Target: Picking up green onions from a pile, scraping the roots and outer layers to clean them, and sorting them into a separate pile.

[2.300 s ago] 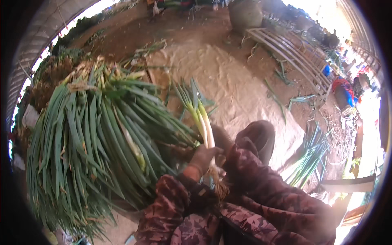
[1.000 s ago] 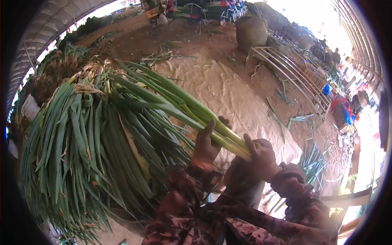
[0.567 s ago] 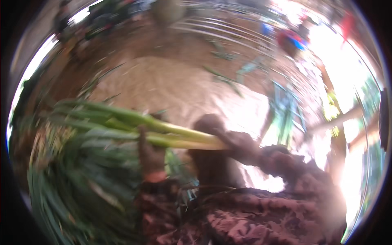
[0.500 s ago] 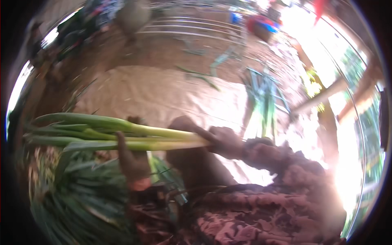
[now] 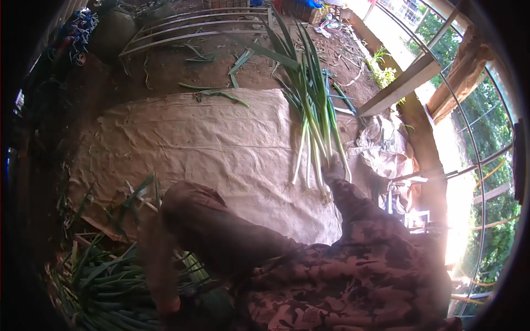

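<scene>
My right hand [image 5: 333, 170] is at the pale lower ends of long green onions [image 5: 316, 110], its fingers closed around a stalk and partly hidden. These onions lie together at the right edge of a beige cloth sheet [image 5: 221, 132], leaves pointing away from me and roots toward me. At the lower left, my left hand [image 5: 157, 256] hangs beside a big heap of green onions [image 5: 105, 287]. Motion and shadow smear its fingers, and no stalk shows in it. Between my hands, my bent knee [image 5: 201, 218] covers part of the sheet.
Loose leaf scraps [image 5: 221, 96] lie on the sheet's far edge and the bare soil. Farther back is a slatted frame [image 5: 193, 34]. A wooden post [image 5: 400, 85] leans at the right, near crumpled plastic [image 5: 383, 140] and a metal-bar grille [image 5: 477, 138].
The green onions held across both hands have gone from the left to the bunch at the right. My right hand moved with them; my left hand let go and dropped toward the heap.
</scene>
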Action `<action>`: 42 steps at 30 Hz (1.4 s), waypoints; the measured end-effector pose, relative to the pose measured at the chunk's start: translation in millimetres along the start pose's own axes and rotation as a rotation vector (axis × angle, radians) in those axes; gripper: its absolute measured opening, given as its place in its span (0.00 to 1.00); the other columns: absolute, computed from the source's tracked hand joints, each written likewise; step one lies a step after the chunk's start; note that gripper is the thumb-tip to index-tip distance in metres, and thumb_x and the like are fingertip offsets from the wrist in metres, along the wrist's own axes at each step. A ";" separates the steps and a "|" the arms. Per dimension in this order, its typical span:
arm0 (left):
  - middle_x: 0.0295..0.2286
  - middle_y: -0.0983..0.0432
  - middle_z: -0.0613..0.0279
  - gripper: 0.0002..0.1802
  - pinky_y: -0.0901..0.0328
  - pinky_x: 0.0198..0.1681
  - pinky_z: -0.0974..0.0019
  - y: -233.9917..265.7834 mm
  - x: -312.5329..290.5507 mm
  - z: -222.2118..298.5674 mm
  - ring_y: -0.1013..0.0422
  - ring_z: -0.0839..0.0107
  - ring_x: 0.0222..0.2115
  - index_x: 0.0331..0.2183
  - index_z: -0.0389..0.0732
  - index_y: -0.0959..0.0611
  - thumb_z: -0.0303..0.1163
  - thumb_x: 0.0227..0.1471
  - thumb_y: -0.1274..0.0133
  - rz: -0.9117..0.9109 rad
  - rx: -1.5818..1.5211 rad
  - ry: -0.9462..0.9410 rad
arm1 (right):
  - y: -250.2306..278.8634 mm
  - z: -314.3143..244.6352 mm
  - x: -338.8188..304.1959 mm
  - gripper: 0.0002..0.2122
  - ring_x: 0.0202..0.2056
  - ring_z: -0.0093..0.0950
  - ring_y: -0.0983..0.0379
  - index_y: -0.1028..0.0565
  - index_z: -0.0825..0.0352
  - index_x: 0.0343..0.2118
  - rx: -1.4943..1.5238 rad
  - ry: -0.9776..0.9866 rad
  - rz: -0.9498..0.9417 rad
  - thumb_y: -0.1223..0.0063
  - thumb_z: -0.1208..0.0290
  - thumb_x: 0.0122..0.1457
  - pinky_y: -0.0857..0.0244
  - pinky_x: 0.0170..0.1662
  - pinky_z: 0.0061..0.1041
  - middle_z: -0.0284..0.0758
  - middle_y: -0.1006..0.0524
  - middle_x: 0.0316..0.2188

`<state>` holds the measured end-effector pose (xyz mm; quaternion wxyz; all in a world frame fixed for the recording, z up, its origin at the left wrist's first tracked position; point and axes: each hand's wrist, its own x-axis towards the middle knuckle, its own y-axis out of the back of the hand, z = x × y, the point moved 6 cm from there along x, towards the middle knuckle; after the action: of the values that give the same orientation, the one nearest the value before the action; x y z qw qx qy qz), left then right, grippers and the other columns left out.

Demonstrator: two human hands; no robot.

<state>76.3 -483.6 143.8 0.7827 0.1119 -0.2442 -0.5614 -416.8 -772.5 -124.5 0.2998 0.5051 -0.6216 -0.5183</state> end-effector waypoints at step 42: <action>0.48 0.27 0.60 0.30 0.33 0.48 0.60 -61.5 -175.6 -122.2 0.29 0.65 0.48 0.53 0.45 0.26 0.38 0.46 0.42 0.128 0.473 0.392 | -399.6 -521.0 -397.5 0.19 0.35 0.40 0.21 0.26 0.68 0.41 0.225 0.747 -0.769 0.41 0.61 0.51 0.30 0.41 0.38 0.45 0.21 0.30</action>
<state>43.8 -353.0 -33.5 0.8009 0.3813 -0.2193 -0.4063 300.2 -558.3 -295.6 0.2331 0.8745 -0.2948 -0.3065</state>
